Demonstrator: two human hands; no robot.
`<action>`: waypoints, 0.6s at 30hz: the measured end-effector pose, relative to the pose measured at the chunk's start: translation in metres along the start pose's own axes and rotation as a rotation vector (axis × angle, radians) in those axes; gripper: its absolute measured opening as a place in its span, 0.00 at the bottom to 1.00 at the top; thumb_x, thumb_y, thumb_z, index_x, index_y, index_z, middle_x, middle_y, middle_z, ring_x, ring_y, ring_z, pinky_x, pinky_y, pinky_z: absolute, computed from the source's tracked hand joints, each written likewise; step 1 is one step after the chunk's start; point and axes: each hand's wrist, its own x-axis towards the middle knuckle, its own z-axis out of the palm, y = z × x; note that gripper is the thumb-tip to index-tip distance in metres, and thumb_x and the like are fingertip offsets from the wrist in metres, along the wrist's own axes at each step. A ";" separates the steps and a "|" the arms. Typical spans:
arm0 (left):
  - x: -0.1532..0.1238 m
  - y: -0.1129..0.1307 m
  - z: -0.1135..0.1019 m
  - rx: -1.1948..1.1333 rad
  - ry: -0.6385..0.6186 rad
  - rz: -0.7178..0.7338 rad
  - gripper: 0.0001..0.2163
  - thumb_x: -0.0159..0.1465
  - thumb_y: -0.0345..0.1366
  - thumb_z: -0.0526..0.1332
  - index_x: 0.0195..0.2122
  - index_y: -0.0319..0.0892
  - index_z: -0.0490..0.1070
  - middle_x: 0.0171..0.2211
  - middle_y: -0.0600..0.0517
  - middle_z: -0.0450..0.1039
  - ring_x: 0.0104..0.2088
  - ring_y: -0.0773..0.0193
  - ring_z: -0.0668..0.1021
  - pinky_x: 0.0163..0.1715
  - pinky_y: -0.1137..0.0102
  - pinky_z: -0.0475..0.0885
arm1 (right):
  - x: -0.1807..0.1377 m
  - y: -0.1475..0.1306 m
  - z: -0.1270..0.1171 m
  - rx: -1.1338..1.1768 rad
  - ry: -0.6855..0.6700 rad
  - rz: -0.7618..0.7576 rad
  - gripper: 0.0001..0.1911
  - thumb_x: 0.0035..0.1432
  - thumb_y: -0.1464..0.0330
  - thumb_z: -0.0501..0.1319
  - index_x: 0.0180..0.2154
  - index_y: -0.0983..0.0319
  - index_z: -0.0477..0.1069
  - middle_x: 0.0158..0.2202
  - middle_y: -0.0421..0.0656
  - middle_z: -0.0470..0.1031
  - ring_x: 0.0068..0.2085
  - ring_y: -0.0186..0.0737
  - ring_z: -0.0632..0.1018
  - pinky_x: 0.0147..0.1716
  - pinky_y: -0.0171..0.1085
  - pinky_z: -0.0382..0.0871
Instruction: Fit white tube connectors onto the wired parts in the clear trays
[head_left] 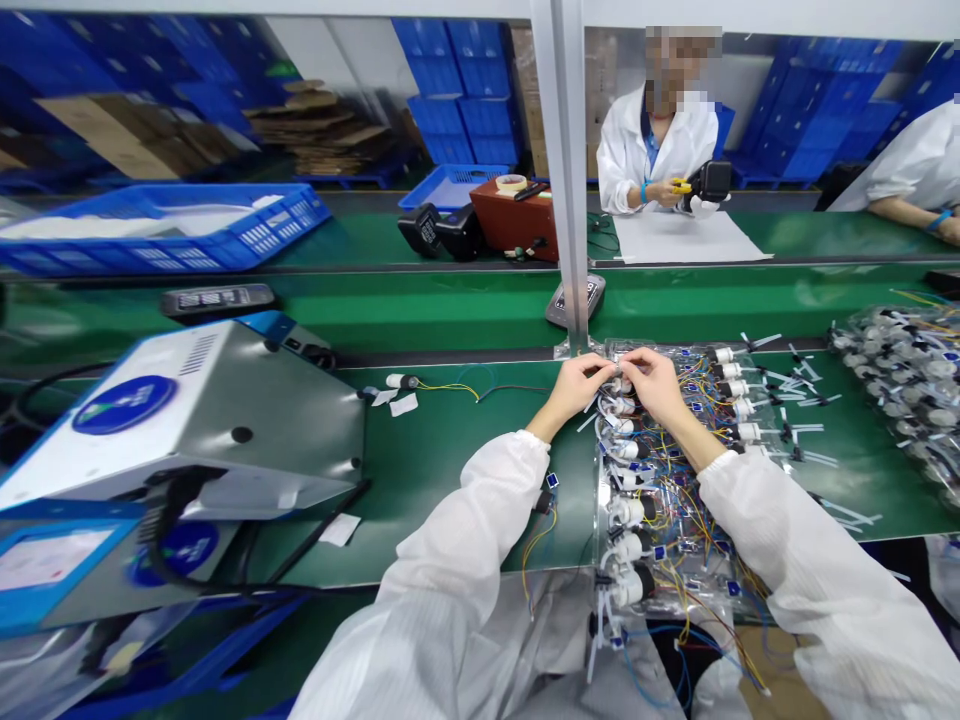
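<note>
My left hand (580, 387) and my right hand (652, 380) meet at the far left corner of a clear plastic tray (602, 500). The fingertips of both are pinched together on something small, too hidden to name. Below them in the tray lie rows of small white cylindrical parts (626, 512) with black ends, thin coloured wires and small blue pieces. White tubes (806, 428) with black fittings stick out along the tray's right side. Left of the tray, near my left sleeve, lies a loose wired part (543, 502).
A white and blue machine (292, 430) stands at the left. Another white part (401, 381) with wires lies beside it. A metal post (570, 180) rises beyond my hands. More clear parts (900, 390) fill the right. Across the bench, a co-worker (652, 140) holds a black device.
</note>
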 end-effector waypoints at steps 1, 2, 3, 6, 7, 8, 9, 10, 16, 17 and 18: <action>0.000 0.001 -0.001 0.027 -0.010 0.014 0.09 0.66 0.41 0.68 0.36 0.41 0.83 0.35 0.47 0.83 0.37 0.60 0.82 0.42 0.65 0.74 | -0.001 0.000 0.000 -0.060 0.004 -0.039 0.08 0.57 0.62 0.66 0.34 0.60 0.79 0.32 0.42 0.80 0.34 0.41 0.78 0.38 0.40 0.73; 0.001 0.002 -0.001 0.045 -0.020 0.021 0.09 0.66 0.40 0.68 0.36 0.41 0.83 0.35 0.47 0.83 0.37 0.60 0.82 0.42 0.65 0.74 | -0.002 0.000 -0.001 -0.107 0.009 -0.072 0.08 0.58 0.63 0.66 0.34 0.60 0.79 0.34 0.43 0.80 0.37 0.42 0.78 0.40 0.41 0.72; 0.001 0.003 -0.001 0.054 -0.025 0.016 0.09 0.66 0.40 0.68 0.36 0.41 0.83 0.35 0.47 0.83 0.37 0.59 0.82 0.42 0.65 0.74 | -0.002 0.000 -0.001 -0.131 0.012 -0.091 0.07 0.59 0.63 0.65 0.35 0.60 0.79 0.36 0.44 0.80 0.38 0.42 0.79 0.42 0.41 0.72; 0.000 0.001 0.002 -0.003 -0.007 -0.052 0.10 0.65 0.41 0.68 0.37 0.40 0.83 0.36 0.46 0.84 0.37 0.59 0.82 0.42 0.65 0.75 | -0.004 0.001 0.000 -0.065 0.011 -0.035 0.09 0.59 0.61 0.66 0.35 0.59 0.78 0.34 0.42 0.79 0.36 0.41 0.78 0.39 0.39 0.72; 0.000 -0.001 0.004 -0.039 0.005 -0.079 0.10 0.65 0.42 0.68 0.37 0.40 0.83 0.36 0.46 0.84 0.38 0.58 0.82 0.42 0.65 0.75 | -0.004 0.001 0.000 -0.015 0.015 -0.001 0.09 0.59 0.60 0.66 0.35 0.59 0.77 0.32 0.41 0.78 0.34 0.40 0.77 0.37 0.39 0.72; -0.001 -0.002 0.006 -0.074 0.017 -0.098 0.11 0.65 0.43 0.69 0.38 0.40 0.83 0.37 0.45 0.84 0.38 0.58 0.83 0.42 0.65 0.75 | -0.004 0.002 0.001 0.036 0.021 0.028 0.10 0.58 0.59 0.67 0.35 0.59 0.77 0.31 0.41 0.77 0.32 0.39 0.76 0.35 0.38 0.72; -0.001 -0.004 0.007 -0.103 0.027 -0.107 0.12 0.64 0.43 0.69 0.40 0.40 0.83 0.38 0.45 0.84 0.39 0.58 0.83 0.42 0.65 0.75 | -0.004 0.003 0.001 0.083 0.028 0.047 0.10 0.57 0.59 0.67 0.35 0.59 0.77 0.30 0.40 0.77 0.31 0.39 0.76 0.34 0.38 0.71; -0.001 -0.005 0.009 -0.124 0.033 -0.108 0.13 0.64 0.44 0.70 0.42 0.40 0.83 0.40 0.45 0.84 0.40 0.58 0.82 0.43 0.65 0.76 | -0.004 0.004 0.001 0.120 0.034 0.056 0.11 0.57 0.59 0.68 0.35 0.59 0.77 0.30 0.40 0.77 0.31 0.38 0.76 0.34 0.37 0.72; -0.003 -0.008 0.009 -0.149 0.062 -0.119 0.13 0.62 0.45 0.71 0.40 0.40 0.83 0.38 0.45 0.84 0.38 0.58 0.82 0.43 0.64 0.76 | -0.004 0.005 0.001 0.181 0.054 0.061 0.11 0.56 0.59 0.70 0.35 0.60 0.77 0.30 0.39 0.77 0.31 0.37 0.75 0.34 0.37 0.71; -0.003 -0.008 0.009 -0.145 0.074 -0.130 0.13 0.62 0.45 0.71 0.39 0.40 0.83 0.38 0.45 0.84 0.37 0.59 0.82 0.42 0.64 0.76 | -0.004 0.004 0.000 0.186 0.053 0.060 0.10 0.56 0.60 0.70 0.35 0.60 0.77 0.29 0.39 0.76 0.30 0.37 0.75 0.33 0.37 0.71; -0.003 -0.008 0.009 -0.141 0.085 -0.137 0.13 0.62 0.45 0.71 0.39 0.40 0.83 0.37 0.45 0.84 0.37 0.59 0.82 0.42 0.64 0.76 | -0.004 0.004 0.000 0.190 0.053 0.058 0.10 0.56 0.60 0.70 0.35 0.60 0.78 0.29 0.39 0.76 0.30 0.37 0.75 0.33 0.36 0.70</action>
